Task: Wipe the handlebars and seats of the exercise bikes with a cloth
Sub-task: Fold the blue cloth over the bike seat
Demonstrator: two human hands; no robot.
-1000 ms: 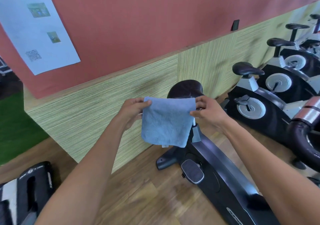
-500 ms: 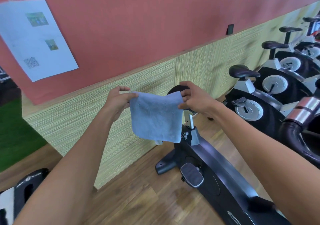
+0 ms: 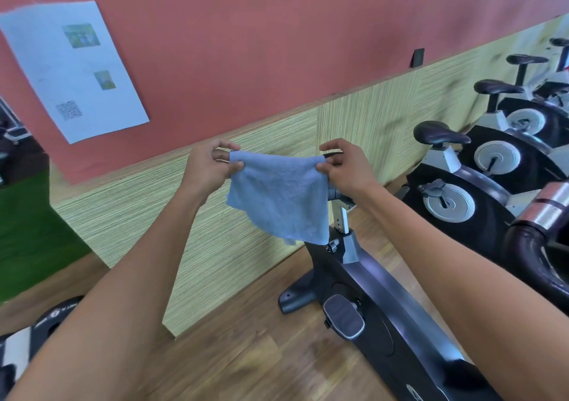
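A bike (image 3: 385,314) stands below and beyond the hands, more bikes (image 3: 480,191) lined up to their right. A blue cloth (image 3: 278,197) hangs stretched between them, the left hand (image 3: 209,168) and right hand (image 3: 345,168) each pinching a top corner, apart.

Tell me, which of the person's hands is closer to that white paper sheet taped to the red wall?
Left. The left hand pinches the cloth just below and right of the sheet; the right hand holds the far corner, farther right.
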